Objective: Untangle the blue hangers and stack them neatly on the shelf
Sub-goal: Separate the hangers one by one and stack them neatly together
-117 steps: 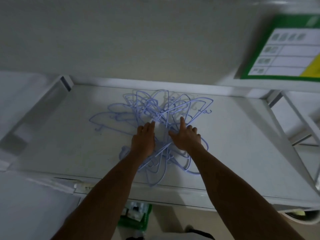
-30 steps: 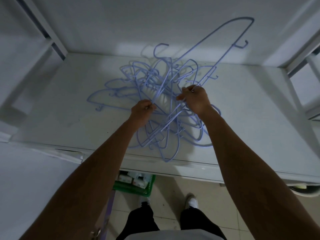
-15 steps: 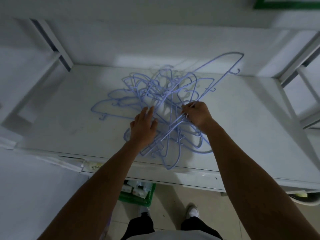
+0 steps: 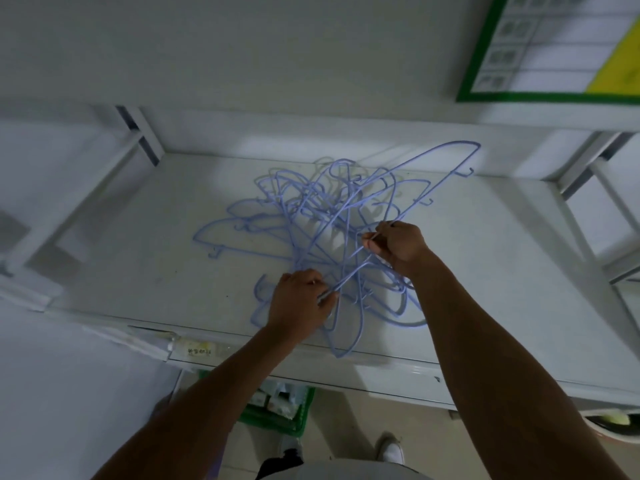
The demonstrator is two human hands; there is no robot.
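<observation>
Tangle of blue wire hangers (image 4: 329, 230) lay mid-shelf on the white shelf (image 4: 502, 271), slightly nearer the front than the back. One loop reached the front lip; a long arm at the left ran out flat toward the left side. One hanger (image 4: 446, 161) stood tilted up out of the heap, slanting to the back right, its far end against the rear wall. Left hand (image 4: 299, 303) at the near edge of the tangle, fingers curled and pinching a single wire. Right hand (image 4: 401, 245) further in and higher, fingers closed round a wire or two leading toward the raised hanger; which strand exactly, could not tell. Bare shelf surface lay on both sides of the heap, more to the right. Shelf bounded by the wall behind and angled frame uprights at the left (image 4: 138, 133) and right (image 4: 581, 168) corners. Under the shelf, a green crate (image 4: 277, 417) held pale packets, print too small to read. At the lower right, a round bin (image 4: 613, 424) had something yellowish inside. Small label strip (image 4: 198, 351) on the front lip carried dark writing, illegible. Green-bordered chart (image 4: 554, 46) on the wall, gridded with a yellow corner, text blurred. White shoe (image 4: 391, 452) on the tiled floor below.
</observation>
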